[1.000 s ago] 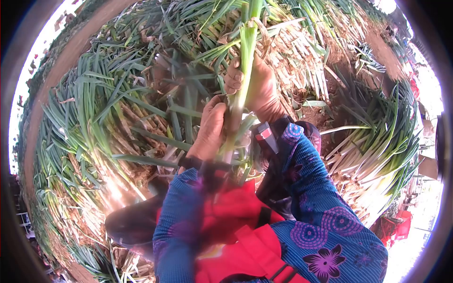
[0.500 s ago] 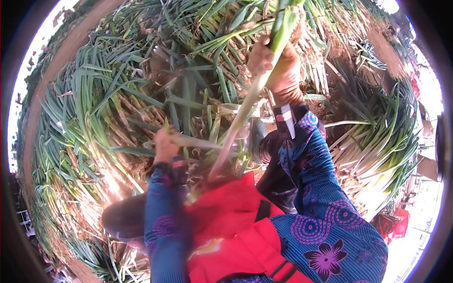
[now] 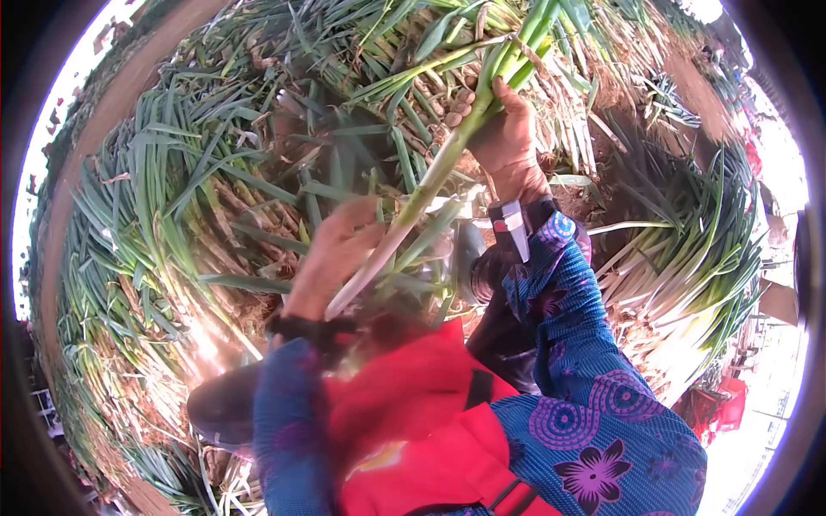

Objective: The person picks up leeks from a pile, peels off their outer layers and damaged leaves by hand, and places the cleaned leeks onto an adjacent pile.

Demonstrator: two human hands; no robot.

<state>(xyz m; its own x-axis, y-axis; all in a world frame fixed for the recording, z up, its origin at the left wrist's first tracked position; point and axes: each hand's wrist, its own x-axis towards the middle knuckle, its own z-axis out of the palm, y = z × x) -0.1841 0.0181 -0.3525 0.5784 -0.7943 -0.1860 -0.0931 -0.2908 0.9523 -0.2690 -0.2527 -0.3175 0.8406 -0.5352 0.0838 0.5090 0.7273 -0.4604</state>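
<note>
- The hands work apart along one leek: the right hand (image 3: 503,133) is clamped around its upper part, thumb towards the leaves.
- The left hand (image 3: 337,249) is blurred beside the lower part, fingers slightly curled; whether it touches the stalk I cannot tell.
- The leek (image 3: 439,172) is held up in front of the person at a slant, its green leaves at the upper right and its pale end at the lower left, near the left wrist.
- A dark band (image 3: 311,328) circles the left wrist. At the right wrist sits a silver strip (image 3: 514,232) with a red patch.
- Both arms wear blue sleeves (image 3: 564,318); purple circles and flowers show on the right one.
- Below the leek, a bright red apron (image 3: 413,413) covers the lap, with a dark knee (image 3: 225,404) showing to its left.
- Loose leaves (image 3: 426,236) lie behind and under the stalk.
- A big heap of leeks (image 3: 163,215) spreads along the left, another pile (image 3: 688,267) lies on the right with its white ends inward, and more leeks (image 3: 379,52) cover the ground ahead.
- Brown soil (image 3: 695,86) shows at the upper right.
- A red object (image 3: 730,406), too small to make out, stands at the far right.
</note>
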